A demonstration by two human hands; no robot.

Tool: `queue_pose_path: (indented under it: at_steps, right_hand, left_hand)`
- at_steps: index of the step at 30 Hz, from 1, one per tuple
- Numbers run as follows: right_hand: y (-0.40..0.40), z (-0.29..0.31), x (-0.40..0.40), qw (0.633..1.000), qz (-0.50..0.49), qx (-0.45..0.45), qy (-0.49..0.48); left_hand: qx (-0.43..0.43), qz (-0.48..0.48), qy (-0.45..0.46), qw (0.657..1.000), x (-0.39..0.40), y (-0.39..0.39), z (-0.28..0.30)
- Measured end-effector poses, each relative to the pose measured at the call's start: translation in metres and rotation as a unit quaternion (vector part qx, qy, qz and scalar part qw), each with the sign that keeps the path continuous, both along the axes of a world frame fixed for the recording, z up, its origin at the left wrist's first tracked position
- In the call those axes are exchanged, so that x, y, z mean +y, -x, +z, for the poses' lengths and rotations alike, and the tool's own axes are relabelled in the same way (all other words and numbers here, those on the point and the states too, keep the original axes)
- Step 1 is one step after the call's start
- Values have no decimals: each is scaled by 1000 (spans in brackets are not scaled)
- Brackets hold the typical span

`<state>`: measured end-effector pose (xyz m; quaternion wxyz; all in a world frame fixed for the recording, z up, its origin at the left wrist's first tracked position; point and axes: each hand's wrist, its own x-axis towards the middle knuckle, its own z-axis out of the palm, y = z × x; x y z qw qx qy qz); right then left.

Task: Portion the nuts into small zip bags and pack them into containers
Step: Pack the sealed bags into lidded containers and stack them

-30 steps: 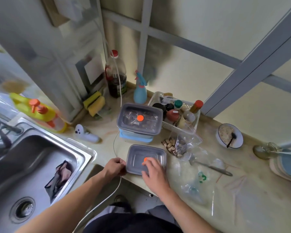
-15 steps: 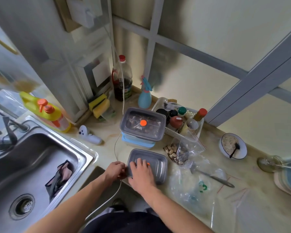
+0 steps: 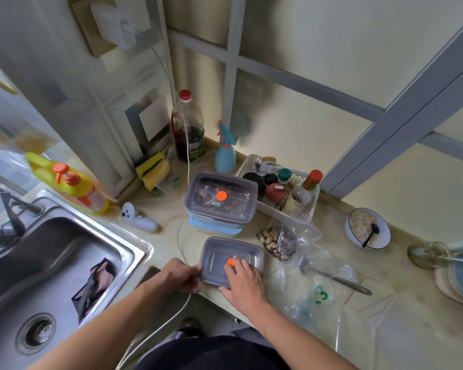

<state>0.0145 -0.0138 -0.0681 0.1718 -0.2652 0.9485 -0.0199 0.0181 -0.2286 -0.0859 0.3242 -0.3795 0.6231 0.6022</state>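
A steel sink [image 3: 134, 252] holds a crumpled cloth [image 3: 95, 283] at left. Along the worktop [image 3: 425, 329] back stand a yellow pump bottle [image 3: 72, 185], sponges [image 3: 153, 170], a dark-liquid bottle [image 3: 188, 129], a blue spray bottle [image 3: 225, 153] and a white basket [image 3: 300, 217] of condiment jars. A bowl [image 3: 368, 232] with a black spoon sits farther right.
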Motion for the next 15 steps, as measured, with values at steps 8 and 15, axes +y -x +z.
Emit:
queue_pose_path:
  at_steps: [8, 15]
  right_hand:
    - [-8, -1, -64, 999, -35, -29, -9]
    - [1, 5, -81, 995, -48, -82, -43]
  left_hand:
    - [51, 48, -41, 997, 0, -10, -10]
    - [89, 16, -83, 993, -11, -22, -16]
